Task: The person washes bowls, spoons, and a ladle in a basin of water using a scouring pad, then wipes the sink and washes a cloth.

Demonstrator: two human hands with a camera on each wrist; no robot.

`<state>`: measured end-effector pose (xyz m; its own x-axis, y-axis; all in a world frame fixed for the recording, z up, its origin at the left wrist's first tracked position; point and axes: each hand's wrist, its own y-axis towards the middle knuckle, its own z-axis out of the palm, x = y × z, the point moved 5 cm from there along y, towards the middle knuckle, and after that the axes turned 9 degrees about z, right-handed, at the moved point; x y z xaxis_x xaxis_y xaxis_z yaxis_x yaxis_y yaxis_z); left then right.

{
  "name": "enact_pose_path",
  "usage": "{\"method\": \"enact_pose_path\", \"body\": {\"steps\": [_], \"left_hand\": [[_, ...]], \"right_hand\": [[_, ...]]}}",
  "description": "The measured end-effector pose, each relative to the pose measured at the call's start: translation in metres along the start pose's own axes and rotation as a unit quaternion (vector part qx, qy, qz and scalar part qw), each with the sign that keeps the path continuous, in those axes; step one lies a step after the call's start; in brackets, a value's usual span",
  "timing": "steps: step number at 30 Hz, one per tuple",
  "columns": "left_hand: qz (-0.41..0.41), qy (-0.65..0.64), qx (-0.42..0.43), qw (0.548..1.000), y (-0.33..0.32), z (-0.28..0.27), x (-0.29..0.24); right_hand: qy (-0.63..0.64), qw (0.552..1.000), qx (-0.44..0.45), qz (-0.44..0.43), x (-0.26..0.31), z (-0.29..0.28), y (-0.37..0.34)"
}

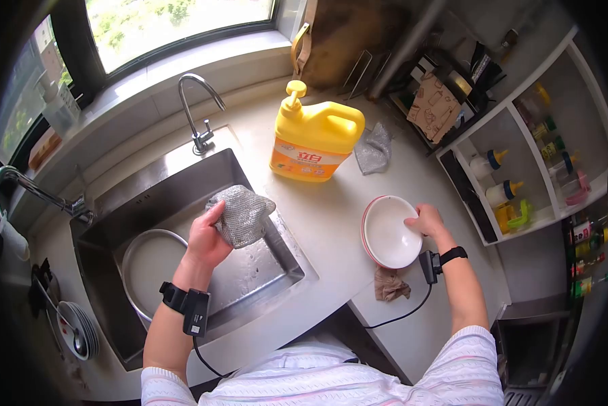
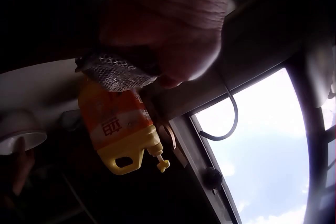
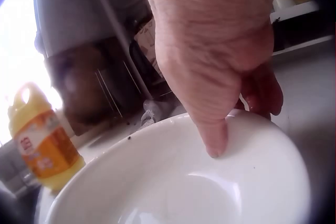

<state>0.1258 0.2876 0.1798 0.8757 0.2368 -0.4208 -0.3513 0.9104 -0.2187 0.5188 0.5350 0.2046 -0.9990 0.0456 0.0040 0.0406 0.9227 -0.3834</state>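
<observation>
Head view: at the far left we find a stack of dishes (image 1: 91, 330), then a steel sink (image 1: 165, 196) with a round pale vessel (image 1: 152, 260) inside it. Above the sink, near its right side, our left hand (image 1: 211, 237) grips a gray mesh cloth (image 1: 242, 216), the thumb lying across it. On the counter (image 1: 304, 213) beyond the sink's right edge stands a yellow pump jug (image 1: 314, 142), upright, its label orange; just right of it lies a second gray cloth (image 1: 376, 149). Nearer to us is a white bowl (image 1: 393, 231) with a red line at its rim, perhaps nested with another, and beside it a crumpled brown cloth (image 1: 390, 284). At the bowl's right side our right hand (image 1: 428, 223) pinches the rim, the thumb inside, as the right wrist view confirms. We cannot tell whether the bowl rests on the counter or is lifted.

Our hands are well apart, and the mesh cloth does not touch the bowl. We judge the step in hand to be taking up the bowl for wiping or washing. That would call for keeping the rim firmly pinched and bringing bowl and mesh cloth together, ideally over the sink, without knocking the jug.
</observation>
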Motion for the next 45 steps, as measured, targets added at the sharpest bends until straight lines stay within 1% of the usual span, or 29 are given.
{"method": "enact_pose_path", "body": {"steps": [1,3,4,5,7,8,12,13,14,15,17,18,19,22,23,24,25,27,28,29,32,33,34,35,37,39,42,43,45], "left_hand": [[-0.005,0.002,-0.01,1.0,-0.003,-0.005,0.0],[-0.002,0.002,-0.022,1.0,-0.012,-0.013,-0.004],[0.001,0.002,-0.031,1.0,-0.018,-0.019,-0.007],[0.005,-0.001,-0.035,0.999,-0.023,-0.024,-0.011],[0.008,-0.007,-0.04,0.999,-0.033,-0.033,-0.019],[0.014,-0.011,-0.045,0.999,-0.04,-0.04,-0.025],[0.025,-0.02,-0.067,0.997,-0.061,-0.066,-0.046],[0.033,-0.022,-0.075,0.996,-0.068,-0.072,-0.052],[0.037,-0.019,-0.071,0.997,-0.076,-0.073,-0.059],[0.03,-0.025,-0.069,0.997,-0.084,-0.081,-0.063],[0.051,-0.011,-0.076,0.996,-0.097,-0.096,-0.077],[0.055,-0.007,-0.084,0.995,-0.102,-0.104,-0.08],[0.056,-0.01,-0.082,0.995,-0.107,-0.108,-0.085],[0.061,-0.015,-0.098,0.993,-0.124,-0.119,-0.098],[0.063,-0.025,-0.094,0.993,-0.131,-0.121,-0.104],[0.068,-0.033,-0.095,0.993,-0.139,-0.125,-0.11],[0.077,-0.031,-0.106,0.991,-0.146,-0.133,-0.116],[0.09,-0.05,-0.119,0.988,-0.158,-0.15,-0.127],[0.1,-0.049,-0.129,0.985,-0.165,-0.155,-0.134],[0.115,-0.044,-0.143,0.982,-0.173,-0.158,-0.141],[0.141,-0.053,-0.138,0.979,-0.193,-0.162,-0.161],[0.149,-0.05,-0.14,0.978,-0.2,-0.163,-0.168],[0.16,-0.045,-0.137,0.977,-0.204,-0.162,-0.173],[0.171,-0.039,-0.133,0.976,-0.209,-0.162,-0.179],[0.177,-0.026,-0.138,0.974,-0.217,-0.17,-0.186],[0.183,-0.015,-0.144,0.972,-0.224,-0.18,-0.189],[0.187,-0.005,-0.175,0.967,-0.227,-0.192,-0.188],[0.191,-0.006,-0.175,0.966,-0.226,-0.194,-0.188],[0.19,0.011,-0.185,0.964,-0.225,-0.196,-0.185]], "right_hand": [[-0.001,1.0,0.001,-0.002,-0.003,0.001,0.001],[-0.029,0.994,-0.075,-0.075,-0.003,-0.001,0.003],[-0.071,0.989,-0.09,-0.096,-0.002,-0.003,0.003],[-0.075,0.988,-0.089,-0.101,-0.002,-0.004,0.004],[-0.118,0.983,-0.119,-0.074,-0.002,-0.008,0.007],[-0.122,0.984,-0.113,-0.069,0.0,-0.009,0.007],[-0.102,0.983,-0.142,-0.052,-0.001,-0.018,-0.006],[-0.02,0.997,-0.078,-0.002,-0.006,-0.021,-0.012],[0.064,0.997,-0.015,0.048,-0.01,-0.021,-0.017],[0.059,0.997,-0.018,0.055,-0.015,-0.027,-0.026],[0.193,0.981,0.017,0.02,-0.02,-0.037,-0.029],[0.232,0.972,0.022,0.024,-0.017,-0.041,-0.034],[0.231,0.973,0.018,0.024,-0.013,-0.045,-0.041],[0.206,0.975,-0.078,-0.002,-0.002,-0.066,-0.068],[0.202,0.976,-0.076,-0.006,-0.001,-0.07,-0.074],[0.234,0.968,-0.08,-0.042,0.005,-0.077,-0.081],[0.268,0.957,-0.077,-0.081,0.019,-0.079,-0.089],[0.288,0.947,-0.053,-0.129,0.082,-0.08,-0.131],[0.302,0.939,-0.019,-0.163,0.108,-0.07,-0.138],[0.303,0.936,-0.003,-0.177,0.139,-0.056,-0.149],[0.276,0.914,0.074,-0.288,0.246,0.002,-0.189],[0.202,0.93,0.072,-0.299,0.283,0.022,-0.209],[0.13,0.92,0.03,-0.369,0.317,0.048,-0.22],[0.055,0.915,0.013,-0.399,0.35,0.074,-0.235],[-0.042,0.894,-0.01,-0.447,0.402,0.115,-0.272],[-0.107,0.87,-0.018,-0.482,0.437,0.157,-0.293],[-0.146,0.86,-0.02,-0.489,0.463,0.195,-0.309],[-0.147,0.858,-0.022,-0.492,0.467,0.206,-0.309],[-0.118,0.874,-0.008,-0.471,0.469,0.221,-0.307]]}}
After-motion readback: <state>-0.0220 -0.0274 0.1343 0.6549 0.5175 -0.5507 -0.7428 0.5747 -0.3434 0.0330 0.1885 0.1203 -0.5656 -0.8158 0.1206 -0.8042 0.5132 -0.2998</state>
